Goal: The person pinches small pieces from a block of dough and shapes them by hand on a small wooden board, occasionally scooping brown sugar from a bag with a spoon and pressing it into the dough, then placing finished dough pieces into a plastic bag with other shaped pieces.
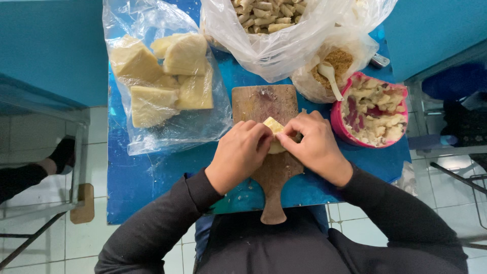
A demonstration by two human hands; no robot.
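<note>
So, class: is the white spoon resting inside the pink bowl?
No. The white spoon stands in the brown crumbs inside a clear plastic bag, just beside the pink bowl.

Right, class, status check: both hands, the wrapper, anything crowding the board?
Left hand and right hand both pinching the pale wrapper. Wrapper on the wooden board. Pink bowl close by the right hand, not touching.

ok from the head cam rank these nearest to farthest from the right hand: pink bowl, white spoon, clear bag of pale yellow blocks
Measured from the right hand:
1. Pink bowl, just to its right on the blue table.
2. White spoon, farther up, standing in the bag of brown crumbs.
3. Clear bag of pale yellow blocks, far across on the left, beyond the left hand.
</note>
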